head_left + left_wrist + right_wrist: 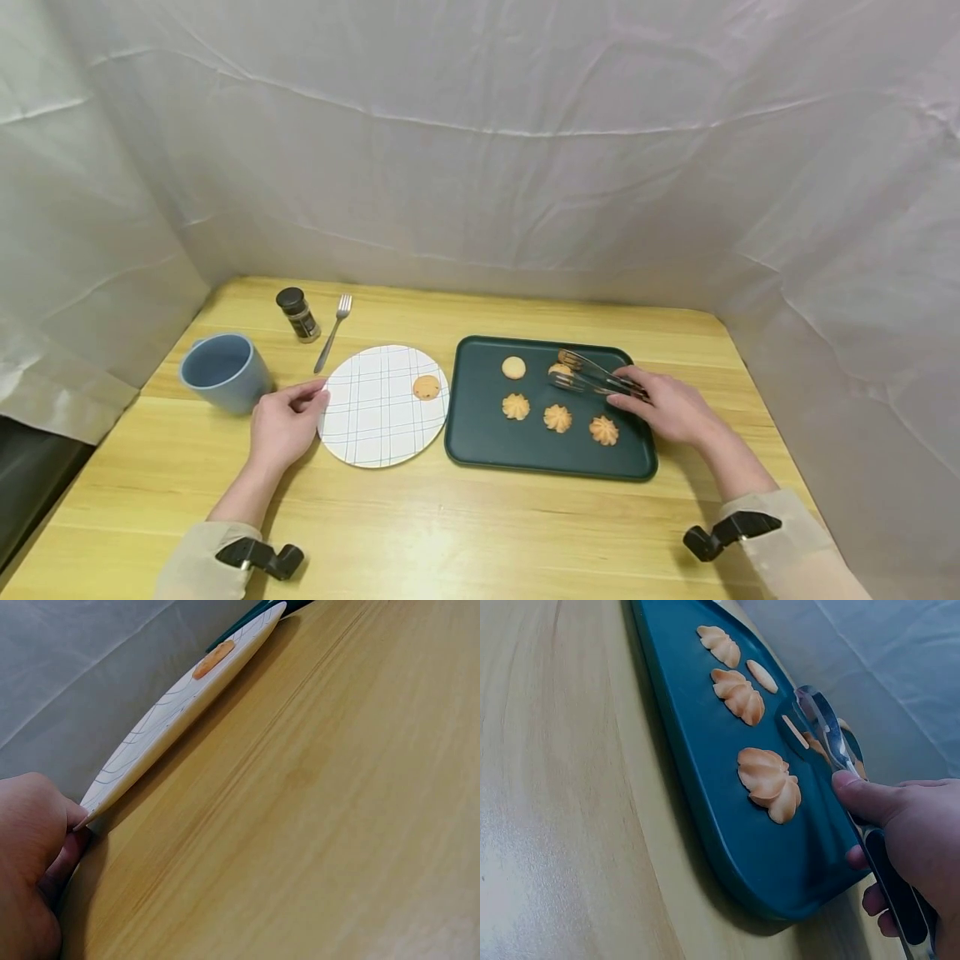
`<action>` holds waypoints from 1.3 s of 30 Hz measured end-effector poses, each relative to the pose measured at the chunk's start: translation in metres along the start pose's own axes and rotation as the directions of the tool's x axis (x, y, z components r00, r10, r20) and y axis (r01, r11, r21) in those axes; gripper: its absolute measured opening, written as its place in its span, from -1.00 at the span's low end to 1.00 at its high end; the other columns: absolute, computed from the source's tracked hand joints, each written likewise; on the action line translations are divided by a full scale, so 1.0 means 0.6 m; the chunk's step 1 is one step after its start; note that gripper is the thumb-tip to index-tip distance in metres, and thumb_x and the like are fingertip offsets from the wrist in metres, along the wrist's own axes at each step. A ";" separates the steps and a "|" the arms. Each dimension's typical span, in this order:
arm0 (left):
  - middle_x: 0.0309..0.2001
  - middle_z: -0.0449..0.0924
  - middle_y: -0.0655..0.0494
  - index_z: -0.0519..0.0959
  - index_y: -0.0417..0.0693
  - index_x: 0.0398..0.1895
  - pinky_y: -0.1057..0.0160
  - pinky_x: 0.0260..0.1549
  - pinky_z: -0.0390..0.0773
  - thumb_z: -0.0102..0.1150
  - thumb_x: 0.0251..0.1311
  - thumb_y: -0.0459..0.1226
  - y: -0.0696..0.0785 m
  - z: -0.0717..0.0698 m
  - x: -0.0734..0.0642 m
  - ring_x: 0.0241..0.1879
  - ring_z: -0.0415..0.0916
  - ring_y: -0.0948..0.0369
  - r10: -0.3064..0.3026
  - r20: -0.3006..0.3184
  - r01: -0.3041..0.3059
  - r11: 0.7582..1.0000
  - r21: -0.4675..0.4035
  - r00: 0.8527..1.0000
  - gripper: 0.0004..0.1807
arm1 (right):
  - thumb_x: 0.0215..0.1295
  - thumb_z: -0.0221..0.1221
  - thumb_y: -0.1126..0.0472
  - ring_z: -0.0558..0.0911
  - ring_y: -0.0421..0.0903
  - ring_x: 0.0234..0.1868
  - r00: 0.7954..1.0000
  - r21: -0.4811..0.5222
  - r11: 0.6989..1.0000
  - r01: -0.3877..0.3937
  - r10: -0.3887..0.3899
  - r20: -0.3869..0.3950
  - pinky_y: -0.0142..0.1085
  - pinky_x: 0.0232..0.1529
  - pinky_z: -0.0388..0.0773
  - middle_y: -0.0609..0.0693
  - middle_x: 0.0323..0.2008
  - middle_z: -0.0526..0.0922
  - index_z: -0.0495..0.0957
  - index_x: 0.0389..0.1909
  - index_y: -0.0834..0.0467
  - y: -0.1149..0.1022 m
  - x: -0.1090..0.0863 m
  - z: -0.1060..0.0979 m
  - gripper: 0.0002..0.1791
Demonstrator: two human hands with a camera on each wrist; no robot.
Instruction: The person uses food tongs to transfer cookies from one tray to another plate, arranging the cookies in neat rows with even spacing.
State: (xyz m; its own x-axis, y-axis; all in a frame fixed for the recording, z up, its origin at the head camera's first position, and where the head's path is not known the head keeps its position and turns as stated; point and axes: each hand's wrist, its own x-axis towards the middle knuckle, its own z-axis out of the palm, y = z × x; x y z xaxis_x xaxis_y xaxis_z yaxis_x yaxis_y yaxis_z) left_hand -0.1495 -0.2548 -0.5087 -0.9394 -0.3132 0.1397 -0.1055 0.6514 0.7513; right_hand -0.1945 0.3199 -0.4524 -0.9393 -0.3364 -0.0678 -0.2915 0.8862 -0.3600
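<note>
At lower centre-left, the fingers of your left hand (285,427) pinch a round white checked plate (375,427); at lower centre-right, your right hand (677,407) grips silver metal tongs (829,729) over a dark-green rectangular tray (551,452).

There were three ridged golden cookies (557,418), three flat round cookies (513,367), plus one each: rectangular green tray (495,446), checked white plate (378,412), metal tongs (830,731), metal fork (334,333), blue mug (238,382), black-capped jar (300,318).
</note>
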 end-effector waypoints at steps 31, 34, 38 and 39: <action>-0.25 0.80 0.00 0.79 -0.16 0.08 0.35 -0.32 0.43 0.33 0.42 -0.22 -0.002 0.001 0.000 -0.32 0.64 0.15 0.015 -0.006 -0.015 1.000 -0.001 1.000 -0.72 | 0.56 0.04 -0.36 0.57 0.34 0.28 0.999 -0.028 0.999 0.040 -0.040 -0.018 0.32 0.15 0.47 0.25 0.31 0.60 0.50 0.44 0.07 -0.004 -0.003 -0.010 -0.28; -0.24 0.80 -0.01 0.79 -0.16 0.08 0.36 -0.32 0.43 0.33 0.42 -0.22 -0.002 0.001 -0.001 -0.32 0.64 0.14 0.015 -0.004 -0.015 1.000 0.000 1.000 -0.71 | 0.56 0.05 -0.37 0.57 0.33 0.28 0.999 -0.026 0.999 0.042 -0.043 -0.020 0.32 0.15 0.47 0.24 0.32 0.59 0.49 0.45 0.07 -0.008 -0.003 -0.014 -0.28; -0.23 0.80 -0.01 0.78 -0.16 0.09 0.36 -0.32 0.44 0.33 0.43 -0.22 -0.002 0.001 0.000 -0.31 0.64 0.14 0.013 0.000 -0.013 1.000 0.002 1.000 -0.71 | 0.55 0.06 -0.36 0.58 0.29 0.29 0.998 -0.031 0.998 0.053 -0.054 -0.025 0.30 0.16 0.47 0.21 0.32 0.60 0.50 0.45 0.06 -0.015 -0.002 -0.017 -0.29; -0.23 0.80 -0.01 0.78 -0.16 0.09 0.36 -0.32 0.44 0.32 0.43 -0.22 -0.002 0.001 0.000 -0.30 0.64 0.14 0.013 0.000 -0.013 1.000 0.003 1.000 -0.71 | 0.55 0.06 -0.35 0.58 0.28 0.28 0.998 -0.033 0.998 0.057 -0.058 -0.027 0.30 0.16 0.47 0.20 0.32 0.60 0.50 0.44 0.06 -0.017 -0.001 -0.017 -0.29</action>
State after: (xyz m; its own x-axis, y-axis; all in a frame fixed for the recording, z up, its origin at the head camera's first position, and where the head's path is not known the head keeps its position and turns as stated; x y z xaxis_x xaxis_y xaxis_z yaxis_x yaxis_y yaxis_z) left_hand -0.1495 -0.2552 -0.5097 -0.9408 -0.3045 0.1490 -0.0943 0.6573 0.7477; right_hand -0.1926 0.3145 -0.4391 -0.9254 -0.3783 -0.0215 -0.3503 0.8757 -0.3323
